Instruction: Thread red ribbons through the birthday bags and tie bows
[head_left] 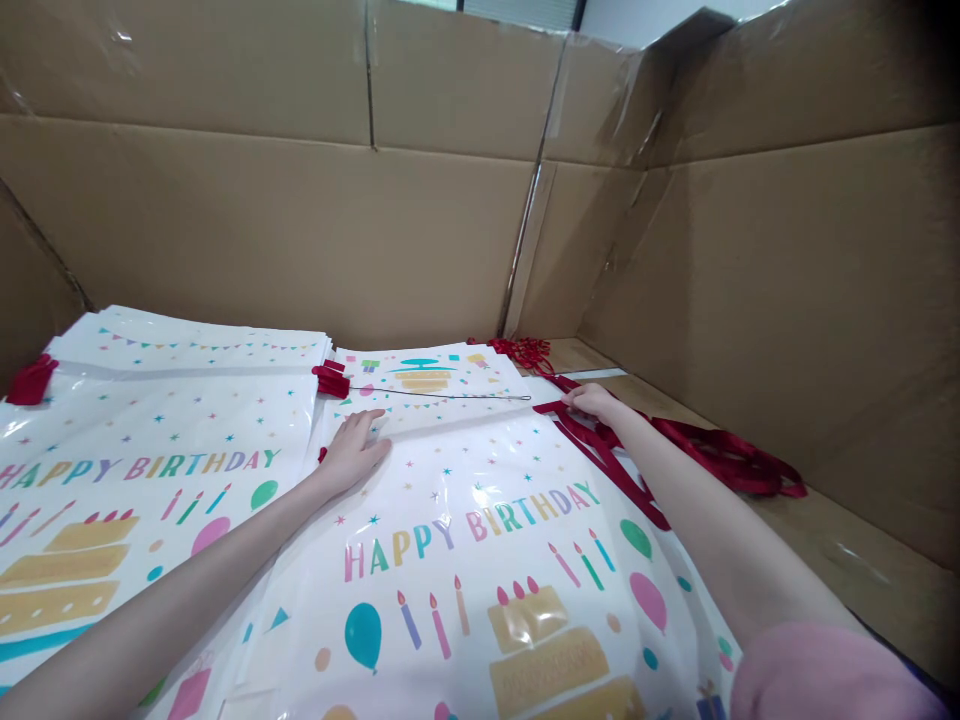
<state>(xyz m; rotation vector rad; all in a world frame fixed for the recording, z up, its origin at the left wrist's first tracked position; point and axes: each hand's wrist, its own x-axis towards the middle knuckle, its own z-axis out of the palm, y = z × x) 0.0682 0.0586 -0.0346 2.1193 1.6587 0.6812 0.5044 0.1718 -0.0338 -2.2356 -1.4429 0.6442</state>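
Cardboard walls (450, 240) behind glossy birthday-print stacks (480, 545)

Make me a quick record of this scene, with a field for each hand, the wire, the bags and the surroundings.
Left hand: open, palm down on the right-side Happy Birthday bag
Right hand: pinching red ribbon
Looped wire: across that bag's upper part, looped end near the ribbon tip; threading unclear
Other bags: left-side Happy Birthday stack, matching print
Surroundings: cardboard walls behind and at right
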